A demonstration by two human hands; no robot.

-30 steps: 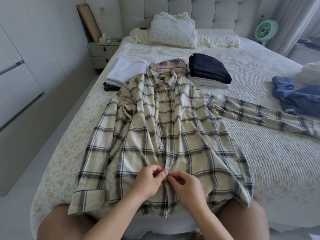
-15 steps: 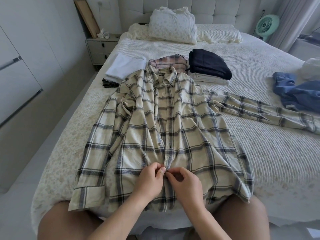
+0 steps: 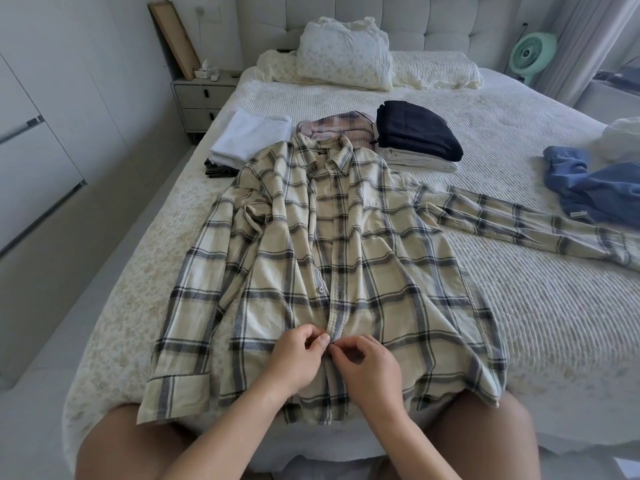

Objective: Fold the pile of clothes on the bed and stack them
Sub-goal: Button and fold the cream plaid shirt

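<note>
- The bed (image 3: pixel 519 306) has a pale ribbed cover and a tufted headboard.
- A cream plaid shirt (image 3: pixel 363 254) lies flat on it, front up, with one sleeve stretched to the right.
- Behind the collar are three folded stacks: a white stack (image 3: pixel 252 136), a pink plaid stack (image 3: pixel 332 124) and a dark navy stack (image 3: pixel 415 133) on pale fabric.
- A blue garment (image 3: pixel 595 188) lies unfolded at the right edge.
- Pillows (image 3: pixel 346 60) lie at the headboard.

Soft daylight is thrown in from the right; shadows are kept faint, and edges are bent by the wide lens.
</note>
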